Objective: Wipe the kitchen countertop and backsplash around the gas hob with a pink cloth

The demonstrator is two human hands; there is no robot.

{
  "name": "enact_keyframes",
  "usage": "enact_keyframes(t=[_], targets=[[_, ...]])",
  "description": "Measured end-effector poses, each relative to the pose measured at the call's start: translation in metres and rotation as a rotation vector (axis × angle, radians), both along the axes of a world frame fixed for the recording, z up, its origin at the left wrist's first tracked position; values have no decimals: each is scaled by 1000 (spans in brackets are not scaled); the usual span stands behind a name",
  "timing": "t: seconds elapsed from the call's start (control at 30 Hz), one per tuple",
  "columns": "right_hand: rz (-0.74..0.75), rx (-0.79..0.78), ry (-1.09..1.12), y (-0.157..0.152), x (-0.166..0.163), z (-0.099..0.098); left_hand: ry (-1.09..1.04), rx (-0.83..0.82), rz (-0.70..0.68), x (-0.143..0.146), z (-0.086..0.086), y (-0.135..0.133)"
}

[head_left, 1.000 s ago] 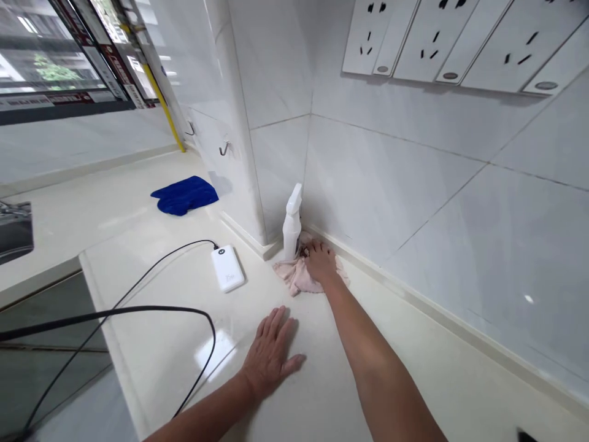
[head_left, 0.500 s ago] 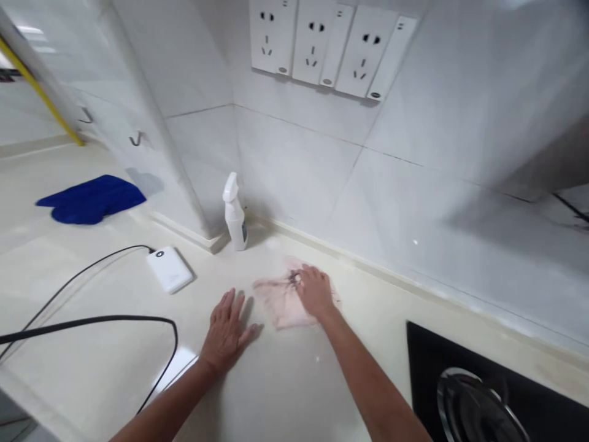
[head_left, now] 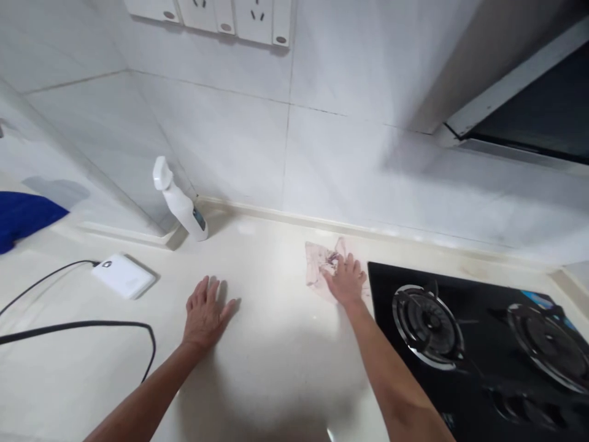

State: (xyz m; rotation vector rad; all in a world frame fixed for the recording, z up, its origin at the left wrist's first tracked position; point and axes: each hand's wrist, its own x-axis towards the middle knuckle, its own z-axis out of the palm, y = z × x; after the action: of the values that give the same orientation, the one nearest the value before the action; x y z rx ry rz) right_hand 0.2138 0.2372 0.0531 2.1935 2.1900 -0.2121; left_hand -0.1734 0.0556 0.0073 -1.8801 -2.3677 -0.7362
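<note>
A thin pink cloth (head_left: 316,263) with dark marks lies crumpled on the pale countertop (head_left: 271,350), close to the wall. On top of it is my right hand (head_left: 348,281), its fingers curled over the cloth and pressing it to the surface. The hand covers part of the cloth. My left hand (head_left: 205,316) rests flat on the counter with fingers outstretched and nothing in it. Between that hand and the wall stands a white spray bottle (head_left: 184,205).
A black gas stove (head_left: 469,362) with two burners borders the cloth on the right. At left lie a white power bank (head_left: 123,276), a black cable (head_left: 83,326) and a blue cloth (head_left: 25,215). White wall sockets (head_left: 255,21) and a range hood edge (head_left: 519,80) are above.
My right hand has slid the pink cloth rightward along the counter, close to the stove. The view has turned right, showing more of the stove. My left hand stays flat on the counter.
</note>
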Motion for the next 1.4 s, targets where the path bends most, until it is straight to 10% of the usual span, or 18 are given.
enact_keyframes(t=[0.4,0.57,0.73,0.87,1.0,1.27,1.4], targets=[[330,-17,551,-222,-104,-8,-67,99,-175,44,17,-22],[81,324,794,-220,-14,-31,-53,72,-420,131,24,-73],[-134,448,229,-244,101,-53,-61,-102,-477,193,24,-56],[-162,414,5,-267,123,-67,-57,-106,-523,207,17,-38],[-142,424,-30,-271,120,-72,-32,-96,-552,168,17,-59],[-151,444,-37,-270,121,-73,213,-114,-257,-24,22,-172],[-140,484,-38,-270,119,-70,208,-268,-97,-44,31,-168]])
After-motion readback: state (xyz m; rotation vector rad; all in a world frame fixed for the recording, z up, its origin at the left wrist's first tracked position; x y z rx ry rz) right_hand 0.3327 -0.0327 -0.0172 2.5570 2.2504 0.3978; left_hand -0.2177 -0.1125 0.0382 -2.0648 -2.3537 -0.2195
